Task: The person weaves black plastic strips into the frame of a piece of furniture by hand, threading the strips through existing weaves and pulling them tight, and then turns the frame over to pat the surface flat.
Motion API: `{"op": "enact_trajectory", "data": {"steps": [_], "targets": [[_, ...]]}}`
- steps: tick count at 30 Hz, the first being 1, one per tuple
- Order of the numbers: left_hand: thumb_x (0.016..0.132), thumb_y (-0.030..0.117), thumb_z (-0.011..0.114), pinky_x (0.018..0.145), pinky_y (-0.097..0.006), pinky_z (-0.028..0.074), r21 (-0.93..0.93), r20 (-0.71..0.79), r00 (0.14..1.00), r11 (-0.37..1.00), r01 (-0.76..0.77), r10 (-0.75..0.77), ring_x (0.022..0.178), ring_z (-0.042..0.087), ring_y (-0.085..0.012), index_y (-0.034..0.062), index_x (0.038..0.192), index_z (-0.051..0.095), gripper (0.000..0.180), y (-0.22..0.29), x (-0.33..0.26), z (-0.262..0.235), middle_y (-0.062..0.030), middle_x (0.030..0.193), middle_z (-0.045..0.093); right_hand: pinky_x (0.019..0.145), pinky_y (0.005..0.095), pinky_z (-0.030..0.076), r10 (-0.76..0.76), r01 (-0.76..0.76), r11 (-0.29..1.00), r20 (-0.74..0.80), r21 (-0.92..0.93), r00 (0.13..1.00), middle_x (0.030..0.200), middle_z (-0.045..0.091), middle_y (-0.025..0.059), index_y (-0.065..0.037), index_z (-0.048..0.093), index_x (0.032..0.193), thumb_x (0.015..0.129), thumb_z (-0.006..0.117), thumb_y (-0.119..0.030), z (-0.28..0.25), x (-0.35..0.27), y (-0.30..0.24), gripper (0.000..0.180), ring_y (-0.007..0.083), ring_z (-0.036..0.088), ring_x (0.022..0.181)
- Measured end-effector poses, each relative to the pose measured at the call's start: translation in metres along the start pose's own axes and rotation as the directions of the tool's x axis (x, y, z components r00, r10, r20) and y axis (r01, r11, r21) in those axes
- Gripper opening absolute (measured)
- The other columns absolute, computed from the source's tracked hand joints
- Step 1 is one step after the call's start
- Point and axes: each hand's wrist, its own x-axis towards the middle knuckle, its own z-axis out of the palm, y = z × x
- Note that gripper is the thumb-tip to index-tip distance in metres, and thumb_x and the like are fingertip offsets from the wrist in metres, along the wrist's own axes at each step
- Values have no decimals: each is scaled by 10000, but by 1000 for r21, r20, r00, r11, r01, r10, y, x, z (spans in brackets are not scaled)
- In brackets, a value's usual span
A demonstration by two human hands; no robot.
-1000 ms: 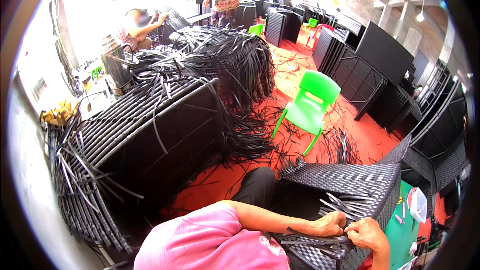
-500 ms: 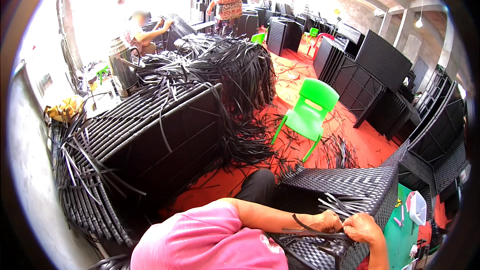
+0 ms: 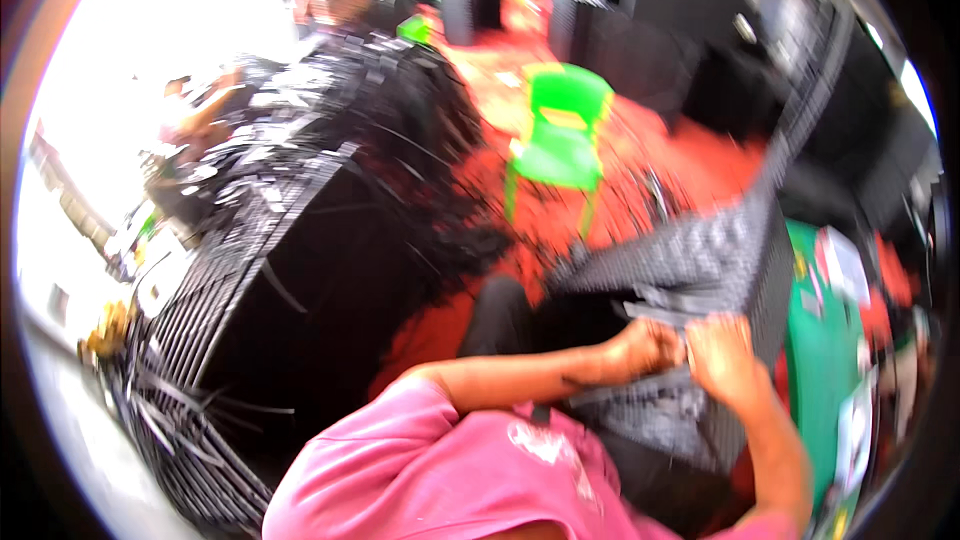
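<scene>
A black woven furniture piece (image 3: 670, 260) of flat plastic strips lies tilted before me, one end rising high at the right. Pale-looking loose strip ends (image 3: 655, 305) stick out of it, just beyond my hands. Over its near side my left hand (image 3: 642, 350) is closed in a fist; a dark strip shows beside that forearm. Close on its right, my right hand (image 3: 718, 348) is bent down with its fingers curled against the weave. Motion blurs both hands, and what the right fingers grip is hidden.
Stacked black panels (image 3: 300, 290) stand at my left, with a heap of loose black strips (image 3: 390, 100) beyond. A green chair (image 3: 565, 135) stands on the red floor (image 3: 640, 170). At right is a green surface (image 3: 815, 340) bearing a white container (image 3: 845, 265). Two people are farther back.
The whole view has swung and blurred, so the chair and stacks sit farther left and higher. My hands stay close together at the woven piece; more of my right forearm shows.
</scene>
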Motion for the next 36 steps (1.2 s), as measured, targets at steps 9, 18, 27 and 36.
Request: {"op": "enact_trajectory", "data": {"steps": [9, 18, 27, 36], "targets": [[819, -26, 615, 700, -248, 483, 225, -77, 981, 962, -155, 176, 750, 586, -73, -25, 905, 657, 95, 4, -2, 2, -27, 833, 680, 567, 395, 499, 113, -115, 986, -25, -123, 993, 710, 641, 153, -25, 653, 720, 705, 609, -139, -3, 8, -14, 123, 299, 656, 654], [780, -70, 636, 605, -201, 465, 116, -81, 996, 993, -31, 40, 662, 559, -60, -68, 1001, 639, 221, 6, -4, 4, -29, 759, 640, 818, 399, 405, 113, -122, 985, -78, -121, 991, 1032, 589, 95, 7, 621, 983, 615, 754, -274, -6, -40, -82, 482, 249, 517, 959], [819, -47, 639, 627, -187, 463, 328, -81, 981, 934, -141, 176, 716, 569, -45, -16, 933, 660, 120, 5, -9, 3, -8, 787, 622, 840, 425, 371, 148, -161, 985, -169, -68, 974, 992, 573, 82, -43, 651, 923, 711, 656, -144, 10, -42, -75, 234, 237, 515, 929], [730, -50, 666, 502, -329, 441, 595, 236, 771, 539, -596, 592, 582, 548, -269, -1, 905, 615, 189, -11, 5, -8, -109, 693, 555, 841, 425, 374, 107, -100, 994, -332, 36, 937, 913, 572, 21, -75, 648, 831, 611, 722, -129, 27, -55, -64, 238, 207, 508, 853]]}}
